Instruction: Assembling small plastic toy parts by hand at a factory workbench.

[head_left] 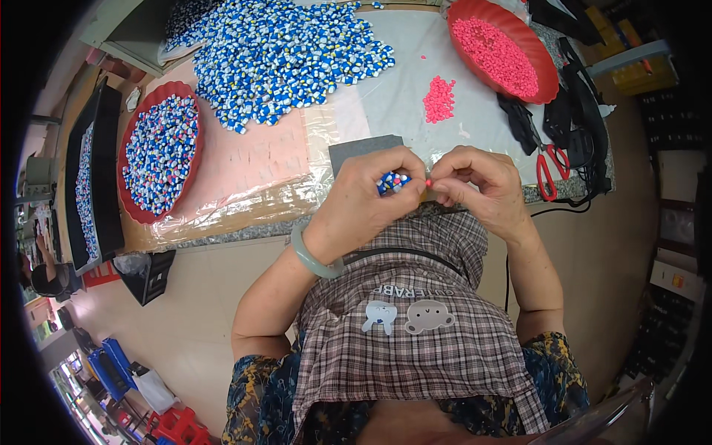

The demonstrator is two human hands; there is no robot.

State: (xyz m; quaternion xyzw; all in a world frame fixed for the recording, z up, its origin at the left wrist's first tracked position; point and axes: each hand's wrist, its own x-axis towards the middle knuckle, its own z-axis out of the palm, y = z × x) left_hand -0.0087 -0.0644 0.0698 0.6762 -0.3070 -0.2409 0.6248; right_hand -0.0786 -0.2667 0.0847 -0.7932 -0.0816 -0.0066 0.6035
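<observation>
Over the front edge of the table my two hands meet, fingertip to fingertip. My left hand (363, 194), with a pale green bangle (314, 258) on its wrist, is closed around several small blue-and-white pieces (391, 183). A tiny pink piece (429, 182) shows between the fingertips of both hands. My right hand (480, 184) is pinched at that piece, thumb against forefinger. A dark grey flat pad (363, 147) lies just beyond my left hand. Farther off, a small heap of loose pink pieces (439, 99) rests on the white sheet.
A large pile of blue-and-white pieces (282, 59) covers the far left of the table. A red scalloped tray (196, 159) of such pieces stands left, beside a black bin (111, 174). Another red tray (547, 70) holds pink pieces at far right. Red-handled scissors (549, 174) lie near cables.
</observation>
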